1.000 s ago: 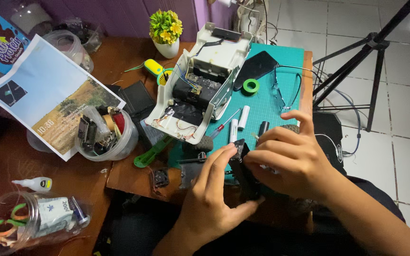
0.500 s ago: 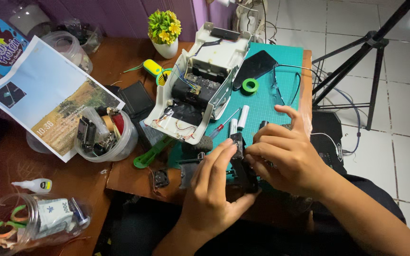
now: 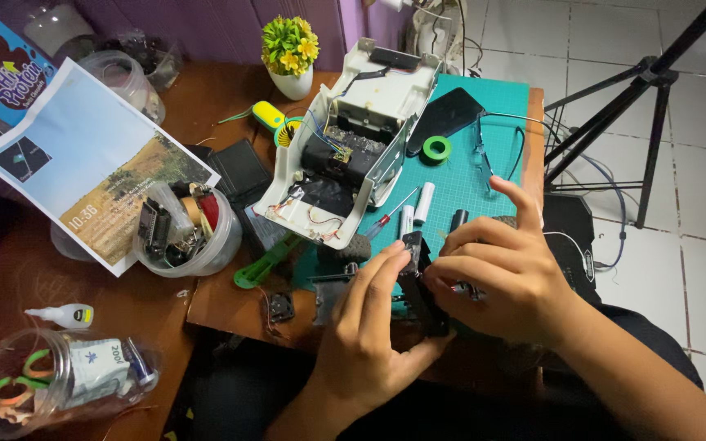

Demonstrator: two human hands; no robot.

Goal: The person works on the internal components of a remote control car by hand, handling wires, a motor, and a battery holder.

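Observation:
Both my hands hold a small black plastic part (image 3: pixel 418 282) above the near edge of the wooden table (image 3: pixel 222 306). My left hand (image 3: pixel 369 335) grips it from the left and below, with the fingers curled up around it. From the right, my right hand (image 3: pixel 504 273) pinches it, index finger raised. Beyond them a white toy car shell (image 3: pixel 353 139) lies opened on a green cutting mat (image 3: pixel 467 184), with black electronics and thin wires showing inside. A red-handled screwdriver (image 3: pixel 390 216) and two white cylinders (image 3: pixel 416 211) lie on the mat near my hands.
A clear tub of small parts (image 3: pixel 185 233), a printed sheet (image 3: pixel 83 163), a glue bottle (image 3: pixel 65 314) and a jar with scissors (image 3: pixel 38 384) sit to the left. A potted yellow flower (image 3: pixel 289 49), a green tape roll (image 3: pixel 436 149) and a black tripod (image 3: pixel 639 106) stand further back and right.
My hands have shifted slightly on the black part and turned it more upright. Everything on the table stays in place.

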